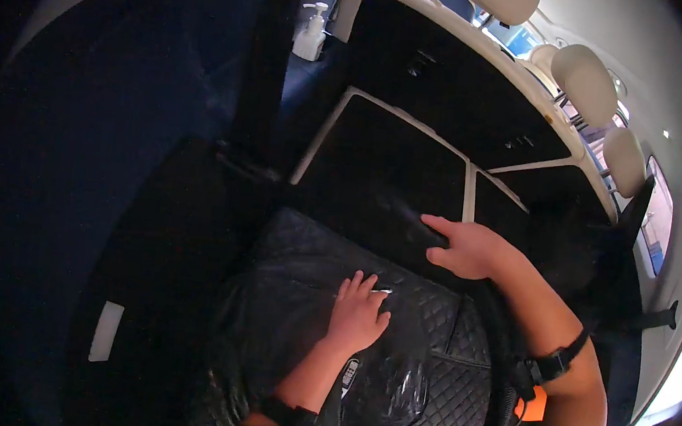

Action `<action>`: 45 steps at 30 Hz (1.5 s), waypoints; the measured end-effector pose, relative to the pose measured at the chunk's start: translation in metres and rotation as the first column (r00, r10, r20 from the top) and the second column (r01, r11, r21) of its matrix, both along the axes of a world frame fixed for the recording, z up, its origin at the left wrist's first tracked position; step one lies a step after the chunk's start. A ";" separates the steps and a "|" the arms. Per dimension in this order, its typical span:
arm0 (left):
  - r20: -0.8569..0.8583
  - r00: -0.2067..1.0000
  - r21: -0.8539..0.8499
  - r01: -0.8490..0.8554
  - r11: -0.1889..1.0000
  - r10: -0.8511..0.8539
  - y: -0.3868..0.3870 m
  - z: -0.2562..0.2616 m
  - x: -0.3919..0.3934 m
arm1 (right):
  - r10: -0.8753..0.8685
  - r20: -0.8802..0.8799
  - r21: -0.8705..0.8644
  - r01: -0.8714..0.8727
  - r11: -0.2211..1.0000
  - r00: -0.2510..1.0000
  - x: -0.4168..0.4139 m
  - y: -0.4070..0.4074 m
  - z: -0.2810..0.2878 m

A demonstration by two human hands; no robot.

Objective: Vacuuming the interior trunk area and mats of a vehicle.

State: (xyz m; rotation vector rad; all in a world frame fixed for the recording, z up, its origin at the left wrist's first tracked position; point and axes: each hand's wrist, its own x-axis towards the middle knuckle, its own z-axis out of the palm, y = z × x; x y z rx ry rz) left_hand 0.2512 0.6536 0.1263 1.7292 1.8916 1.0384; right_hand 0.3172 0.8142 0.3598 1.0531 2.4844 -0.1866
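My right hand point(465, 248) grips a dark nozzle point(410, 219), blurred, that points up and left towards the back of the folded seats. A thick black ribbed hose point(498, 403) runs below that hand, beside the forearm. My left hand point(359, 315) lies spread, palm down, on a glossy black plastic-like covering point(390, 375), which rests on a black quilted cargo mat point(458, 400). A small shiny, pale spot shows at its fingertips; what it is I cannot tell. Both arms wear black straps.
A white pump bottle point(311, 37) stands in the far left corner by the seatback. Beige-edged black seatbacks point(409, 134) with beige headrests point(583, 82) rise ahead. An orange object point(532, 404) is beside my right forearm. A pale rectangular piece point(106, 331) shows at the left.
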 end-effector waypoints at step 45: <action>-0.139 0.989 -0.036 0.045 0.998 -0.049 0.000 -0.002 -0.003 | 0.283 -0.119 0.031 -0.281 0.959 0.952 -0.027 -0.028 -0.028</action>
